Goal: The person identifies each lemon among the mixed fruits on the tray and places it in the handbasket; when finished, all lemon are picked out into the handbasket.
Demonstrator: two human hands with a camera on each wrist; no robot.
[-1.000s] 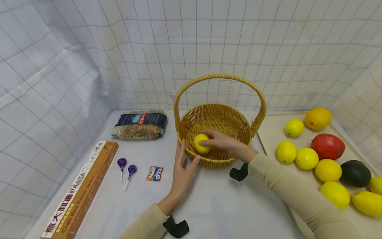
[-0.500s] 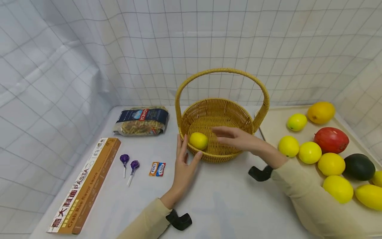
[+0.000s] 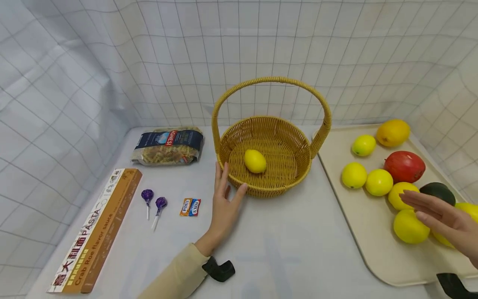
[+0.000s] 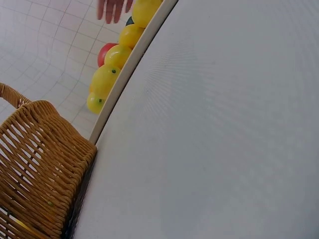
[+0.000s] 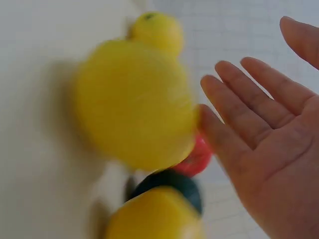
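Observation:
One lemon (image 3: 255, 161) lies inside the wicker basket (image 3: 269, 192), toward its left side. My left hand (image 3: 225, 207) touches the basket's front left rim with fingers spread and straight. Over the fruit on the beige tray (image 3: 358, 220) hovers my right hand (image 3: 448, 220), its fingers extended and holding nothing. Close by in the right wrist view is a large yellow fruit (image 5: 134, 104), blurred, with a dark green fruit (image 5: 172, 186) below it. In the left wrist view the basket's woven side (image 4: 45, 159) shows, but the left hand itself does not.
Several yellow fruits, a red mango-like fruit (image 3: 405, 166) and an orange-yellow fruit (image 3: 393, 133) are on the tray. To the left lie a pasta bag (image 3: 168, 146), a long pasta box (image 3: 97, 232), two purple lollipops (image 3: 161, 203) and small candy packets (image 3: 190, 207). A gridded cloth (image 3: 261, 50) hangs behind.
My right hand let go of the lemon in the basket and moved right, over the tray. The lemon shifted toward the basket's middle. My left hand stayed at the rim.

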